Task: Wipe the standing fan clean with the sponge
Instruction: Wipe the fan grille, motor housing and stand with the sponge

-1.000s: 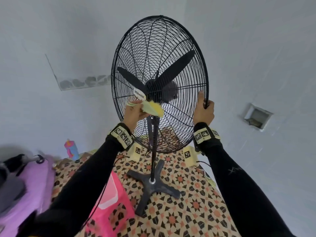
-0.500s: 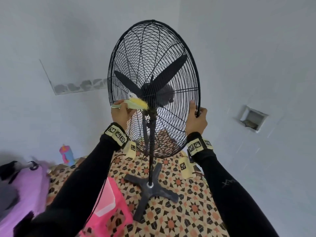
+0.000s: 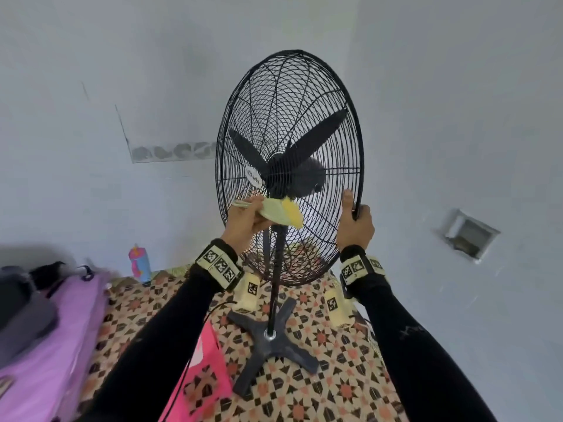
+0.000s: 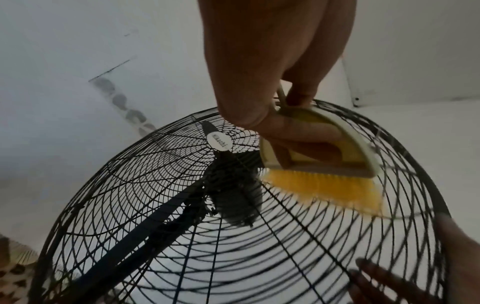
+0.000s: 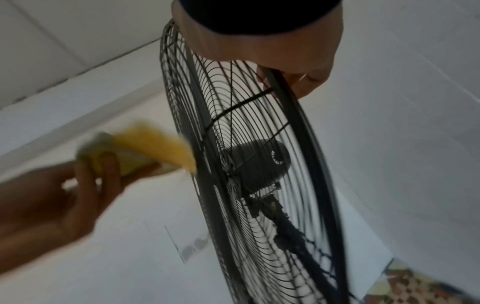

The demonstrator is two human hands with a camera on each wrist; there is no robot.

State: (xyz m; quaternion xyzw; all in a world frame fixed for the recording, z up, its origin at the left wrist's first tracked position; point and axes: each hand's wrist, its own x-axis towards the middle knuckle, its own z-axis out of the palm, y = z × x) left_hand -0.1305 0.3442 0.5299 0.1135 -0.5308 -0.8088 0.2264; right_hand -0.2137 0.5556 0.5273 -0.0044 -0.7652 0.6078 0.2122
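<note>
Standing fan [image 3: 289, 166] stands upright on the patterned floor [image 3: 335, 376] near the wall. Left hand [image 3: 243, 220] grips a yellow-bristled brush [image 4: 322, 164], bristles touching the front grille. Right hand [image 3: 355, 223] fingers grasp the grille rim.

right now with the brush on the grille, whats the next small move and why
Probably sweep the yellow-bristled cream hand brush outward along the black wire fan grille. The left hand holds its bristles just below the white hub badge, the right hand grips the rim, and the outer rings lie beyond the brush.
</note>
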